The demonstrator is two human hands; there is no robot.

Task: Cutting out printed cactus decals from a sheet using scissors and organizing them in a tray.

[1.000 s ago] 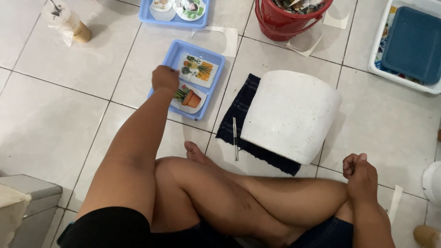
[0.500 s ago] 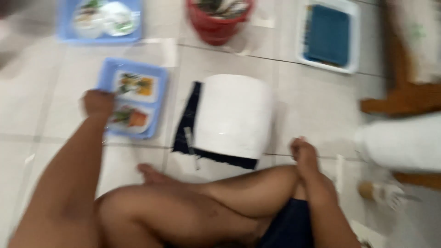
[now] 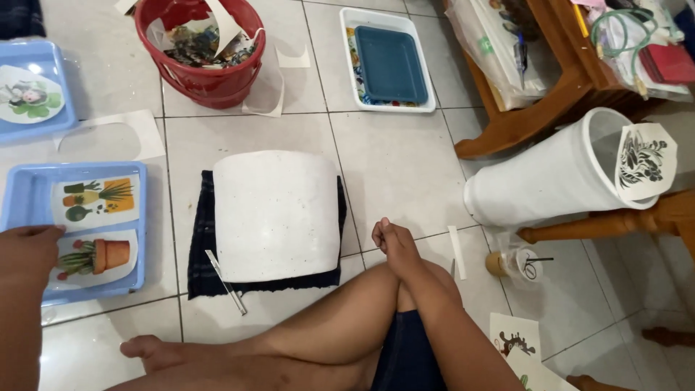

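Note:
My left hand (image 3: pixel 27 252) is at the left edge, fingers curled at the left rim of a light blue tray (image 3: pixel 140 217), touching the edge of a potted-cactus paper cutout (image 3: pixel 101 255). A second cutout of plants (image 3: pixel 98 195) lies above it in the same tray. My right hand (image 3: pixel 391 242) rests as a loose fist on my bent knee, holding nothing. Just left of it a white pot (image 3: pixel 275 213) lies on its side on a dark cloth (image 3: pixel 199 246). A thin metal tool (image 3: pixel 226 283) lies on the cloth's lower left corner.
A red bucket (image 3: pixel 210 80) of paper scraps and a white basin (image 3: pixel 360 94) holding a dark blue tray stand at the back. Another blue tray (image 3: pixel 40 124) is at far left. A second white pot (image 3: pixel 550 181) with a decal lies by wooden furniture (image 3: pixel 536 108); a plastic cup (image 3: pixel 512 263) is nearby.
The view has swung to the right, so the tray and pot now sit further left and the second pot and furniture appear. Both hands keep their places.

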